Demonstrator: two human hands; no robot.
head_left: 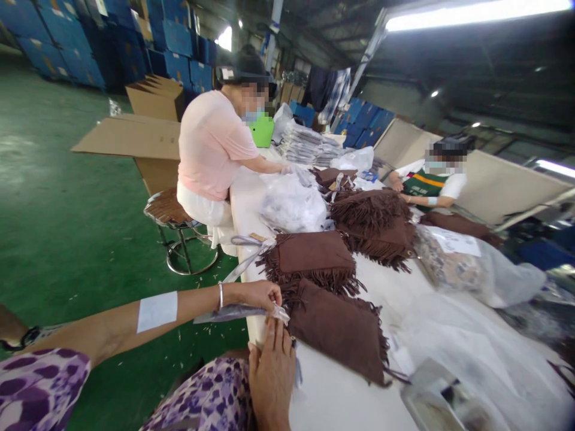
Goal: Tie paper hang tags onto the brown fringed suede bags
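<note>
My left hand (258, 293), reaching in from the left with a bracelet at the wrist, pinches a small piece of crumpled whitish plastic wrap (281, 313). My right hand (273, 374) lies at the table's near edge with its fingers stretched out, fingertips by the plastic wrap. Right of both hands lies a dark brown fringed bag (339, 329), flat on the table. A second brown fringed bag (317, 254) lies just beyond it, with a grey strap (245, 266) trailing over the edge. Below my left wrist hangs a greyish flat piece (233, 312), its kind unclear.
The white table (323, 395) carries more brown fringed bags (372, 221), a heap of white plastic (294, 203), a filled clear bag (453, 257) and a plastic tray (431, 395). One co-worker (213, 143) sits on a stool across the corner; another (429, 179) works opposite.
</note>
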